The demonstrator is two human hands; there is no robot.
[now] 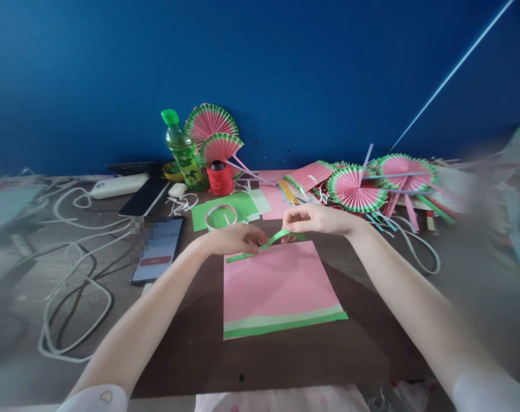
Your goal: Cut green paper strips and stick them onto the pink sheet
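Observation:
A pink sheet of paper [277,280] lies flat on the dark table, with pale and bright green bands along its near edge. At its far edge runs a narrow green paper strip [272,241], curving up off the sheet toward the right. My left hand [240,238] is closed on the strip's middle, low over the sheet's far left part. Pinched between the fingers of my right hand [309,220] is the strip's right part, raised above the sheet. The fingertips of both hands are partly hidden.
Behind my hands are a roll of tape [221,216] on green paper [199,216], a red thread spool [220,180] and a green-capped bottle [183,150]. Folded watermelon-coloured fans [357,189] pile up at right. Phones [159,252] and white cables [49,309] occupy the left.

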